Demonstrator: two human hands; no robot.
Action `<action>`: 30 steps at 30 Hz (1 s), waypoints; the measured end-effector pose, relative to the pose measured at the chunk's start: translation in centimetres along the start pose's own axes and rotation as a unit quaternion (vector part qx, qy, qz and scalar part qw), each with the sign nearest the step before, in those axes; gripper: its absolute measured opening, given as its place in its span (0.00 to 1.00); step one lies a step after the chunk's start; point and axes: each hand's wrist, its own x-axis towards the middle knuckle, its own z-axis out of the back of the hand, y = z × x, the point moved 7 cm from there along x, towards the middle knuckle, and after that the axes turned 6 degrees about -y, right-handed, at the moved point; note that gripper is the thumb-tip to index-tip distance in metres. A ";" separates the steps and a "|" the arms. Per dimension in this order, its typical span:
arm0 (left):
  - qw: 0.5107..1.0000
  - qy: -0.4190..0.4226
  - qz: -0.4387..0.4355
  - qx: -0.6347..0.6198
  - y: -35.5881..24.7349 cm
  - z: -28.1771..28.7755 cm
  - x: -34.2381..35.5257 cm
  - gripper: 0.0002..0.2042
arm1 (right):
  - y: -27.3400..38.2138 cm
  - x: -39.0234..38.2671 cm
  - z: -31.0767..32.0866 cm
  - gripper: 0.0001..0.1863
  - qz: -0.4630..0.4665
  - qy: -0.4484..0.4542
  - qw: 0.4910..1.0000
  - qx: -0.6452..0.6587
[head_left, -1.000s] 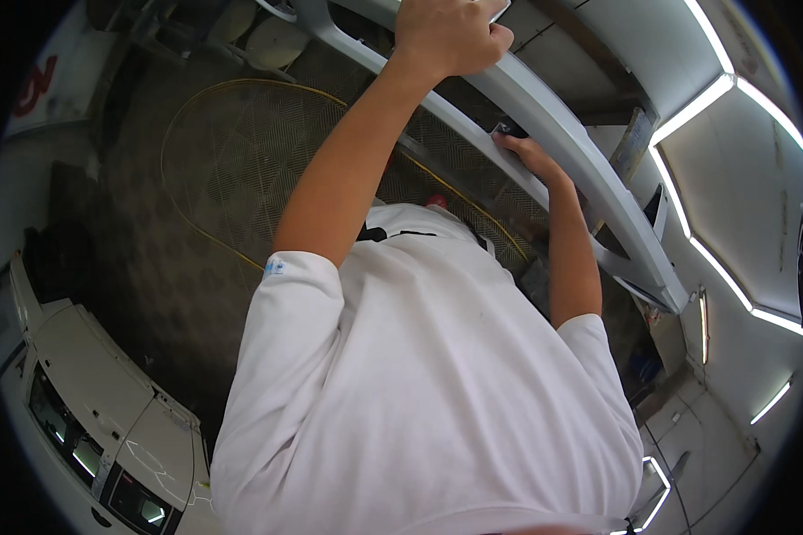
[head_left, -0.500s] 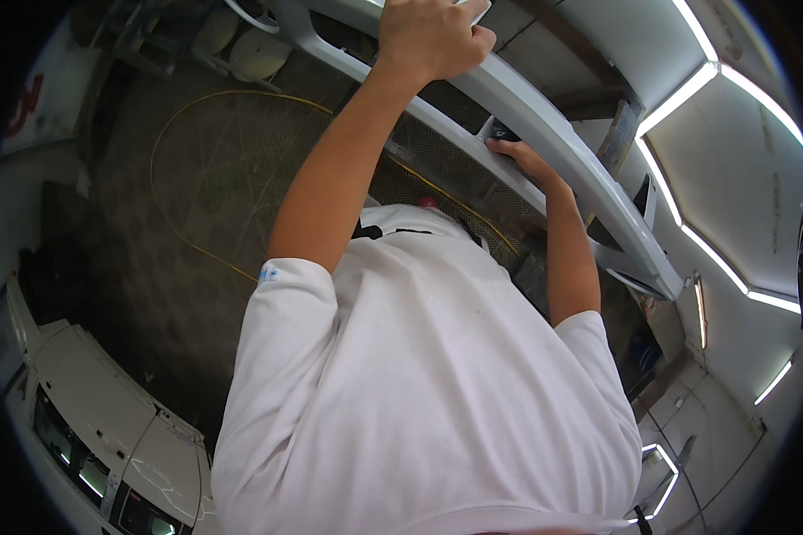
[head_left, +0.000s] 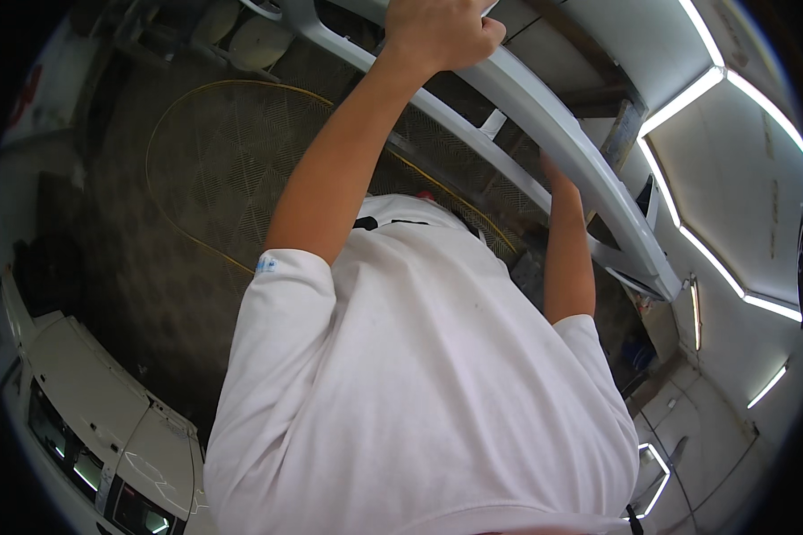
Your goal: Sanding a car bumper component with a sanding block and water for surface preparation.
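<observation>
A pale grey car bumper (head_left: 544, 111) slants across the upper right, with long openings between its bars. At the top edge my left hand (head_left: 442, 34) rests over its upper bar, fingers curled down. A whitish edge shows beside those fingers, but what it belongs to is cut off by the frame. My right hand (head_left: 553, 169) reaches up behind the same bar, further right; little more than the wrist shows and its fingers are hidden. Left of that wrist, a short pale strut (head_left: 492, 123) joins the bumper's bars.
A yellow hose (head_left: 187, 234) loops over the dark patterned floor (head_left: 241, 160). Round pale seats (head_left: 259, 43) stand at the far left. A white vehicle (head_left: 94, 383) is at the lower left. Bright tube lights (head_left: 682, 102) line the right side, near a wooden post (head_left: 620, 134).
My right hand has left the strut and slid right, behind the upper bar. My left hand has shifted slightly right and down in the picture, still curled over the bumper.
</observation>
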 end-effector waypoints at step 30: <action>0.999 -0.028 0.018 -0.005 0.8 0.1 -0.8 0.15 | 11.5 -1.8 -2.5 0.36 -0.032 0.010 0.999 0.001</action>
